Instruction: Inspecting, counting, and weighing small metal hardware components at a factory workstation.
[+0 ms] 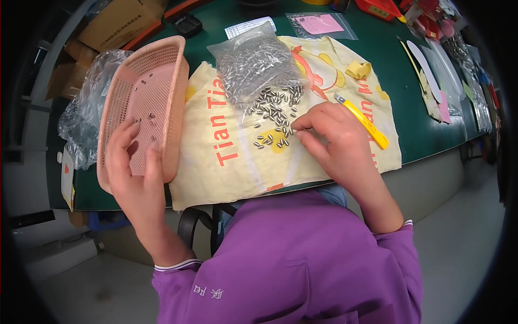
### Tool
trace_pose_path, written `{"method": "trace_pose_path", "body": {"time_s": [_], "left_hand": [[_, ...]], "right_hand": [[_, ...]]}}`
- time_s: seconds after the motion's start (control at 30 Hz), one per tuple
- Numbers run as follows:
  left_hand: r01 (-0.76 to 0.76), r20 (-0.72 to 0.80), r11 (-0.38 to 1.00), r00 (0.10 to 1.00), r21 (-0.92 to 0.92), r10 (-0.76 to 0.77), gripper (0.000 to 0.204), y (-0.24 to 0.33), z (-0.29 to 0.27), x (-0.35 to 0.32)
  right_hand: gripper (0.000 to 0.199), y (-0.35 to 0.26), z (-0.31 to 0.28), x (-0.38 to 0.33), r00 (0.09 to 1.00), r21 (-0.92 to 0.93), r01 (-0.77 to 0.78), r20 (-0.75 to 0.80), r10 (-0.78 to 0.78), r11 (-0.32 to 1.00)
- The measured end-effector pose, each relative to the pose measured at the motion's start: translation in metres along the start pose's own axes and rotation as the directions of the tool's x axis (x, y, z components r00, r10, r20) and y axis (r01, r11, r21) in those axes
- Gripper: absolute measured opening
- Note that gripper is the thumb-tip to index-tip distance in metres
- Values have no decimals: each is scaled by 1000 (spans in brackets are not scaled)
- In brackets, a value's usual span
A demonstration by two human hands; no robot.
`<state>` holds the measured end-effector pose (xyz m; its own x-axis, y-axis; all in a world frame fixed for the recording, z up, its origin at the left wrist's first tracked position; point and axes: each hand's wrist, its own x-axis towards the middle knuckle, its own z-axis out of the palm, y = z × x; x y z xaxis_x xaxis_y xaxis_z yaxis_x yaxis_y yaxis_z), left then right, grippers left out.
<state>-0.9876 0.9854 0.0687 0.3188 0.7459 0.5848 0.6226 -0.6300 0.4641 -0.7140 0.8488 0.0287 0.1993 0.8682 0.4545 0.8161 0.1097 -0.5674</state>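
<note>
Over the near end of a pink perforated plastic basket [184, 70] is my left hand [132, 167], its thumb and fingers apart and curved. A few small dark metal pieces [151, 115] lie on the basket floor by its fingertips. My right hand [337, 137] is at the right edge of a loose pile of small shiny bullet-shaped metal pieces [276, 110], thumb and forefinger pinched together; what is between them is too small to make out. Behind the pile, a clear plastic bag [256, 62] full of the same pieces lies with its mouth toward them.
A printed cream cloth [205, 183] covers part of the green table [377, 54]. On it, right of my right hand, lies a yellow utility knife [367, 124]. Crumpled clear plastic [83, 127] sits left of the basket. A bag with a pink label [318, 24] lies farther back.
</note>
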Motion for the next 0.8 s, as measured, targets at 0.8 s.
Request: {"method": "trace_pose_path", "body": {"time_s": [0.8], "left_hand": [[-48, 473, 910, 842, -412, 259, 65, 57, 92, -57]], "right_hand": [[19, 2, 14, -31, 983, 107, -61, 178, 41, 992]]}}
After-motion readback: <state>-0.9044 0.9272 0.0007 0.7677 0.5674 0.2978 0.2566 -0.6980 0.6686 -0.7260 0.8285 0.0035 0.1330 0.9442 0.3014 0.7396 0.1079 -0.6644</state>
